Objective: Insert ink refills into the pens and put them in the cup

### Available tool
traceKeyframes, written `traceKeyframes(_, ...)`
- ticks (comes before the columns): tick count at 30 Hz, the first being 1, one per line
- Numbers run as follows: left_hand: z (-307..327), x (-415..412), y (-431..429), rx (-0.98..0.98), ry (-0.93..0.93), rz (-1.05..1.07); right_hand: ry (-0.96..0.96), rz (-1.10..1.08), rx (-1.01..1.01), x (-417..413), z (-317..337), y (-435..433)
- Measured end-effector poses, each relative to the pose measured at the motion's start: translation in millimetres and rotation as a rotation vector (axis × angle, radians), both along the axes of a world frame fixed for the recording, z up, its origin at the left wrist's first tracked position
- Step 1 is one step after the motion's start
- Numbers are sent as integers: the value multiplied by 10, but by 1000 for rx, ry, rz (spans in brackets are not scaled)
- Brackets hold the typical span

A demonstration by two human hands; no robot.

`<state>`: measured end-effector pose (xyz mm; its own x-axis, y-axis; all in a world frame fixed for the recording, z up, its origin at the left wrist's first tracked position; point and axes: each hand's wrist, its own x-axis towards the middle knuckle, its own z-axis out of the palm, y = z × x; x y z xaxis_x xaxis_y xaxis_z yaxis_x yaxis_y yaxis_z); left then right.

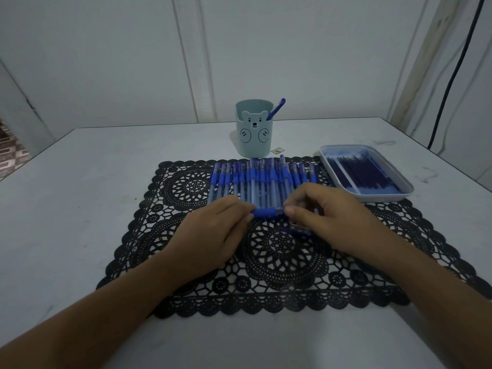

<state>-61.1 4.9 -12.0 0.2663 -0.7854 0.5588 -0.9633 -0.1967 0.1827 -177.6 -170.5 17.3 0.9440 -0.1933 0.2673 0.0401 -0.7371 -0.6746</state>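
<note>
A black lace-patterned rectangular placemat (282,262) lies on a white tabletop (80,195), and everything here sits in relation to it. Across the mat's far half a row of blue-and-translucent plastic pens (262,182) lies side by side, their blue-gripped ends towards the mat's far edge. Just beyond the middle of that far edge, on the bare tabletop, stands a pale blue plastic cup (254,129) with a bear face on its front. A single blue pen (277,109) leans in it, its top sticking out over the right of the rim. At the mat's far right corner, partly overlapping the lace, rests a shallow pale blue rectangular tray (383,197) holding a heap of dark blue ink refills (359,174). Over the mat's centre, at the near ends of the row, both hands meet on one blue-gripped pen (267,212) held crosswise. The left hand (213,227) pinches the blue grip end with its fingertips, and the right hand (327,211) pinches the clear barrel end between thumb and curled fingers. Under the right hand a small dark blue piece (295,230) lies on the lace; what it is cannot be made out. A small scrap (277,150) lies on the tabletop just off the mat's far edge, beside the cup. A black cable (452,75) runs down the wall beyond the mat's right side.
</note>
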Motion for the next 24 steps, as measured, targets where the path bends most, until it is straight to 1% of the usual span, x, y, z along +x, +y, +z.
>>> traceKeyframes(3, 8, 27, 3, -2, 65, 33, -87, -39, 66, -4, 2, -36)
traceKeyframes(5, 12, 45, -1, 0, 78, 81, -115, -76, 35, -3, 1, -72)
traceKeyframes(8, 6, 74, -1, -21, 97, 134, -87, -93, -121, 8, -6, -80)
traceKeyframes(11, -3, 92, -6, -23, 111, 165, 3, -2, -257, 12, -31, -12)
traceKeyframes(13, -6, 92, -11, -27, 110, 165, 33, 63, -323, 17, -71, 32)
traceKeyframes(17, -6, 82, -17, -37, 105, 148, 19, 136, -399, 47, -166, 44)
traceKeyframes(20, -8, 80, -16, -34, 111, 137, 11, 158, -428, 66, -220, 37)
traceKeyframes(24, -15, 89, -20, -39, 114, 128, 14, 149, -371, 94, -244, 41)
